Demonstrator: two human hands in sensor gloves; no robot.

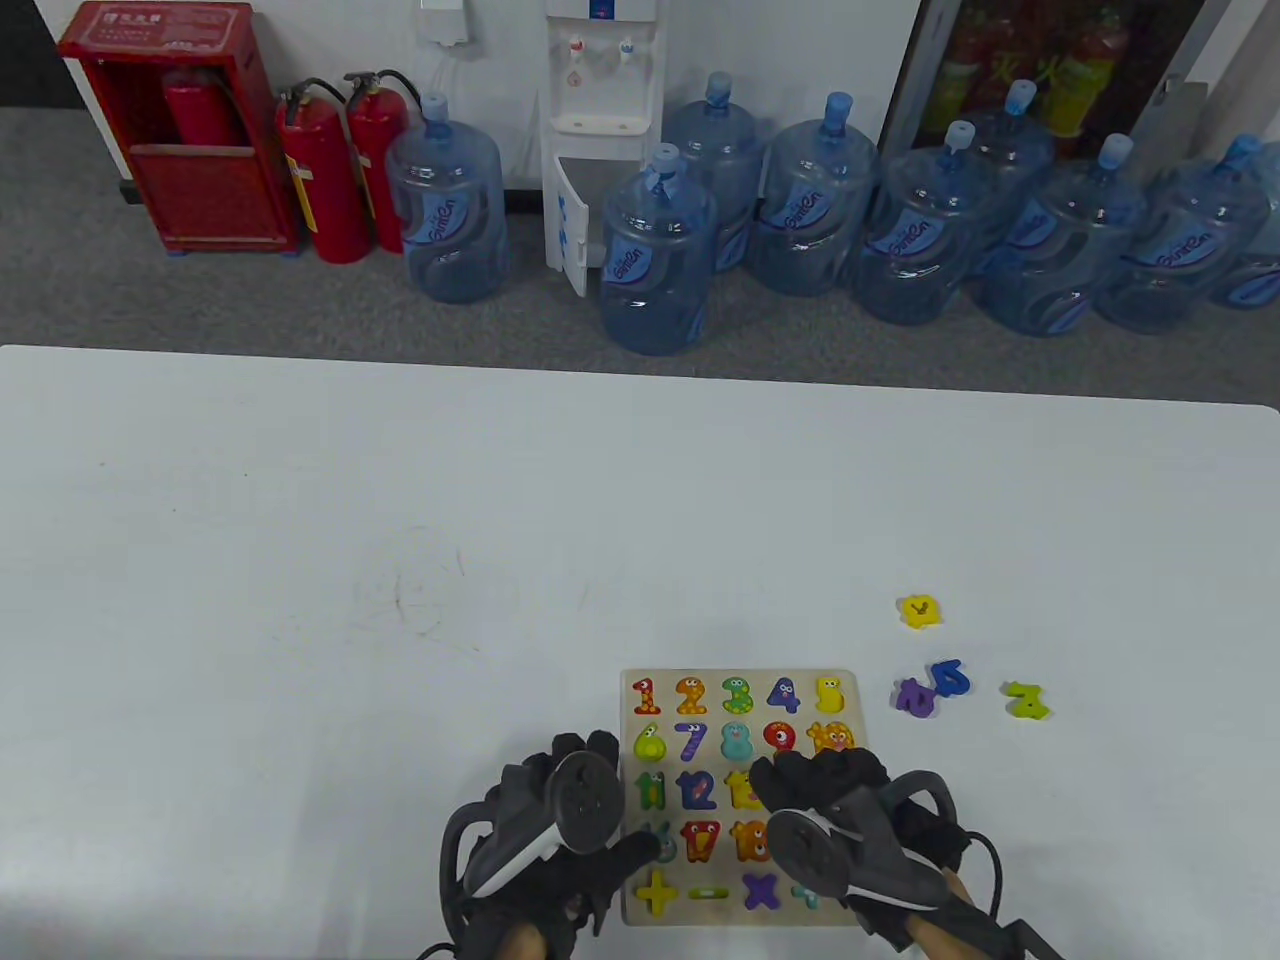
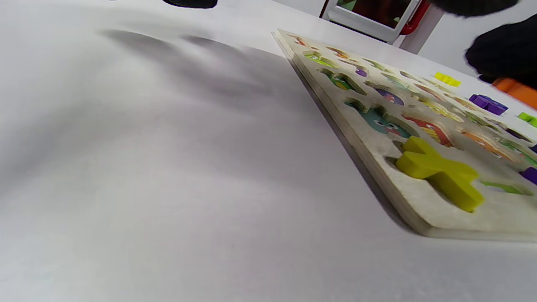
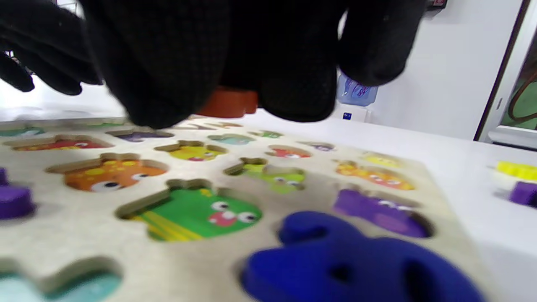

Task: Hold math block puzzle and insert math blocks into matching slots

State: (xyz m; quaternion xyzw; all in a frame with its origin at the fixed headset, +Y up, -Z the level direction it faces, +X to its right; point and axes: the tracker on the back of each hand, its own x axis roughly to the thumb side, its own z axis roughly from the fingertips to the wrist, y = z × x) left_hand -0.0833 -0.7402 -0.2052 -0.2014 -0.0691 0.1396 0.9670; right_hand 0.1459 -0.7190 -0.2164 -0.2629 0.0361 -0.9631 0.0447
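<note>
The wooden puzzle board lies flat near the table's front edge, with many coloured number blocks seated in it. It also shows in the left wrist view and the right wrist view. My left hand rests at the board's left edge, its thumb touching the board. My right hand hovers over the board's lower middle. Its fingertips pinch an orange block, which the left wrist view also shows. A yellow plus sits in the board's near left corner.
Loose blocks lie right of the board: yellow, purple, blue and green. A dark blue block stands in the board close to the right wrist camera. Water bottles stand on the floor beyond the table.
</note>
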